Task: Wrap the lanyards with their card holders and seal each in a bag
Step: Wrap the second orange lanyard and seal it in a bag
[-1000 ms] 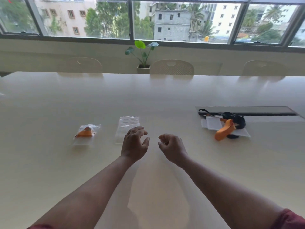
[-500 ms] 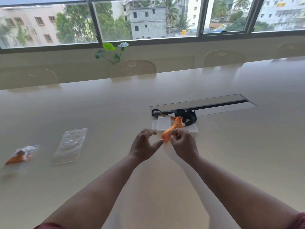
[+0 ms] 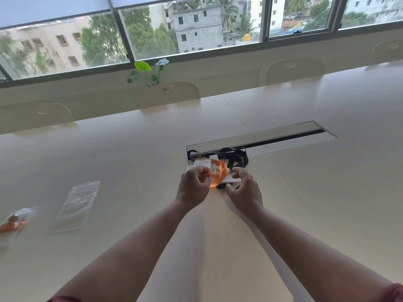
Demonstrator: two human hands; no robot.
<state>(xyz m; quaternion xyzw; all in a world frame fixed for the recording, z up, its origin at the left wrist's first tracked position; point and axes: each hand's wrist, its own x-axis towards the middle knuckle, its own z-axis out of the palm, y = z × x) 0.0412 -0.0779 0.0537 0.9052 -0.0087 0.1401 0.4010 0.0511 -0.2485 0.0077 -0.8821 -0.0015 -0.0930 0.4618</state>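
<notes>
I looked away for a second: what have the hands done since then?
Both hands reached forward to the pile by the table slot. The left hand now pinches the orange fabric lanyard; the right hand holds the white card holder. The empty clear plastic bag and sealed bag lie untouched.

Bare forearms; dark red sleeve [image 3: 395,290] edges.

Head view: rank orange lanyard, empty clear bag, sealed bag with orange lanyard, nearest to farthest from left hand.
From the left hand:
1. Orange lanyard, in its grip, table centre.
2. Empty clear bag, flat on the table, to the left.
3. Sealed bag with orange lanyard, far left by the frame edge.
</notes>
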